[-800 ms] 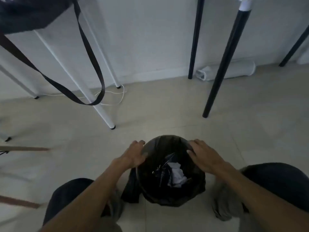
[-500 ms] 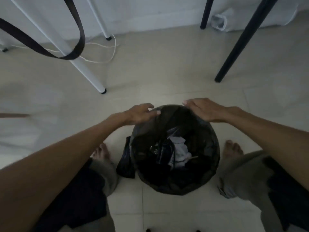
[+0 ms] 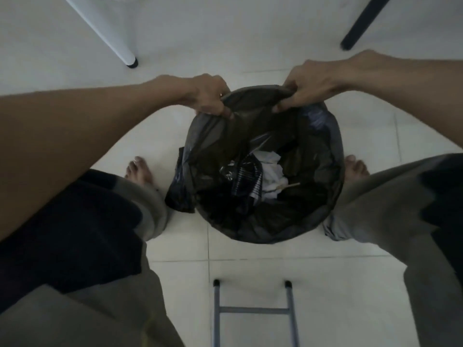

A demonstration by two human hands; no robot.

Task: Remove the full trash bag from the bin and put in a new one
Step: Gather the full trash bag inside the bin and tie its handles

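A round bin stands on the tiled floor between my feet, lined with a black trash bag point(image 3: 220, 151) that covers its rim. Crumpled white paper point(image 3: 271, 175) and dark wrappers lie inside. My left hand point(image 3: 209, 97) grips the bag's far edge at the upper left. My right hand point(image 3: 304, 85) pinches the same far edge at the upper right. Between the two hands the bag's edge is lifted off the rim. A loose flap of black plastic point(image 3: 179, 194) hangs down the bin's left side.
A white furniture leg point(image 3: 112, 38) stands at the upper left and a black leg point(image 3: 360, 26) at the upper right. A grey metal frame point(image 3: 253, 311) with two black-capped feet sits on the floor just behind the bin. My bare feet flank the bin.
Both hands went from resting flat on the rim's far side to gripping the bag's edge and raising it. The view tilted further down.
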